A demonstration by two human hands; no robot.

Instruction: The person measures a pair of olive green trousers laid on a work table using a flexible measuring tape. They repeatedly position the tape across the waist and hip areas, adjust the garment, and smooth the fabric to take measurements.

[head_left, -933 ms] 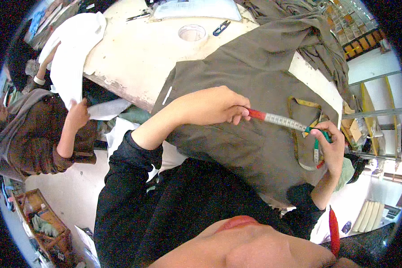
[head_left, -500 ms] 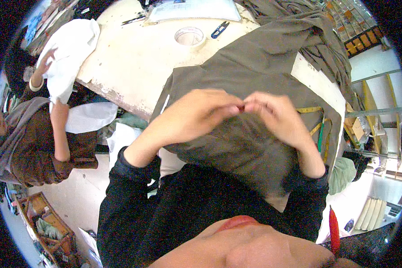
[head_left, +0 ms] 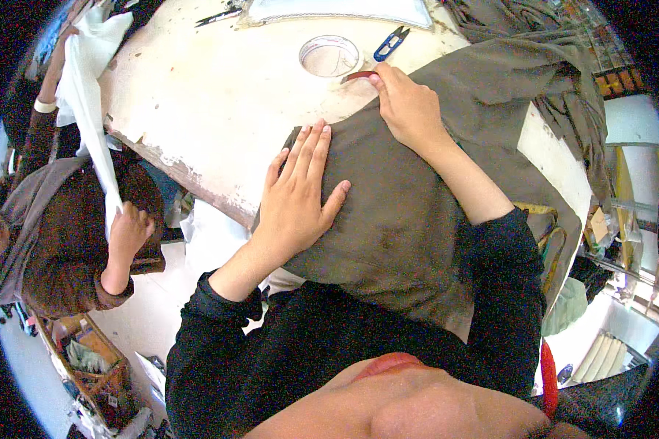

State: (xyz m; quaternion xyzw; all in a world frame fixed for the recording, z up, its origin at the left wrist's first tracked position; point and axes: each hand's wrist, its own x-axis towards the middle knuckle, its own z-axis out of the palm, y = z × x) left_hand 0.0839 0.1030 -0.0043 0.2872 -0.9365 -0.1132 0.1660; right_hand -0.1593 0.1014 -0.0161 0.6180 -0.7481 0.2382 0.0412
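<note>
My left hand (head_left: 294, 194) lies flat with fingers stretched on a dark olive-brown cloth (head_left: 388, 227), its fingertips at the cloth's far left edge. Farther out and to the right, my right hand (head_left: 411, 106) pinches a thin, curved, dark red piece (head_left: 357, 75); its exact kind I cannot make out. That piece reaches over the pale tabletop, just beyond the cloth's edge. Close to it are a white roll of tape (head_left: 330, 56) and blue-handled thread snips (head_left: 392, 44). The cloth spreads over the table toward me and to the far right.
On the worn cream table (head_left: 198, 95), a clear-covered sheet (head_left: 337, 10) and dark snips (head_left: 218, 16) lie at the far edge. A yellow tape measure (head_left: 553, 252) rests at right. Another person's hand (head_left: 130, 228) holds white cloth (head_left: 91, 88) at left. A wooden crate (head_left: 88, 366) stands lower left.
My hands have parted from above the cloth. The left has come down flat on it; the right has moved away from me with the red piece. The other person's white cloth has shifted.
</note>
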